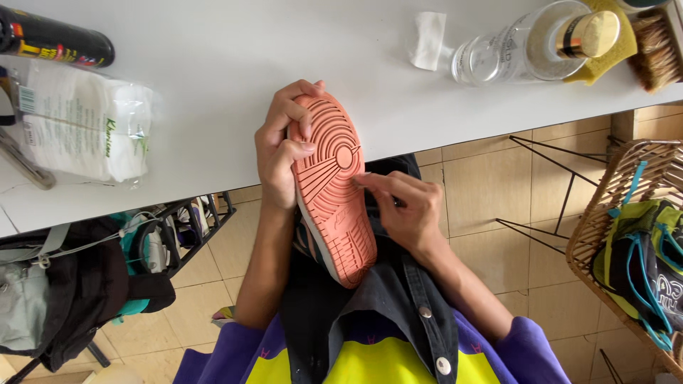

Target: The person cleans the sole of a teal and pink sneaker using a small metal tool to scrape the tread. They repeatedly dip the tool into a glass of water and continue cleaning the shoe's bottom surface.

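A sneaker (pixel 334 188) is turned sole up, its salmon-orange tread facing me, toe resting at the edge of the white table (pixel 213 71). My left hand (pixel 281 146) grips the toe end from the left, fingers curled over the sole's edge. Fingertips of my right hand (pixel 402 206) press on the middle of the sole from the right; whether they pinch something small I cannot tell. The heel points toward my lap, over a dark apron (pixel 384 306).
On the table lie a pack of white tissues (pixel 85 128), a black spray can (pixel 53 35), a clear glass bottle (pixel 526 46) with a gold cap, a yellow sponge (pixel 612 43) and a brush (pixel 654 50). A wicker basket (pixel 605 220) holding shoes stands right; bags (pixel 64 291) sit left.
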